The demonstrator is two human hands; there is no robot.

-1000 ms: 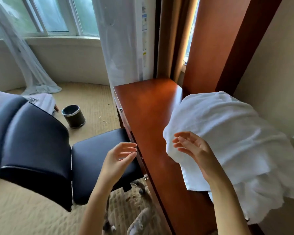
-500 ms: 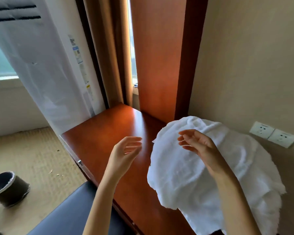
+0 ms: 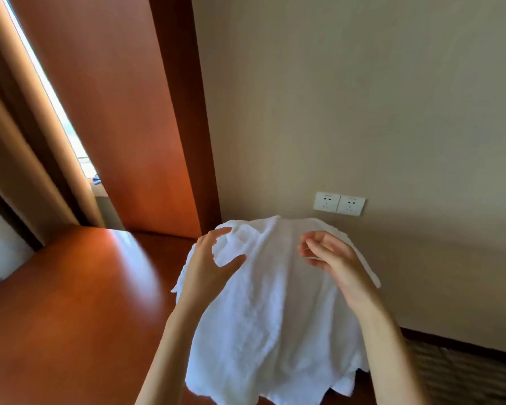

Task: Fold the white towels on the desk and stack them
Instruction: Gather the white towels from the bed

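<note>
White towels [image 3: 275, 302] lay in one rumpled heap directly under both hands, spilling toward the person past the wrists; heap sat on the desk [image 3: 70, 302], whose bare red-brown wood ran out to the left of the left hand

Change over the last second: left hand [image 3: 209, 267] had been off to the side, short of the heap, and had come across onto its upper left edge; right hand [image 3: 330, 258] had moved further in over the heap's top right; head had turned too, so the wall sockets [image 3: 339, 203] sat just beyond the right hand

Left hand was wide open, fingers spread and curved, thumb out, poised at the cloth edge; right hand was relaxed, fingers loosely bent, nothing held that I could see; actual contact with the fabric could not be told for either

Judgement: reach was about done and the first grab was next, probably to pull one towel free of the heap; no towel separated, no fold made, no stack begun, so the task was at its very start; heap overhung the desk edge on the near side of the hands, so a careless tug might drag it off
</note>
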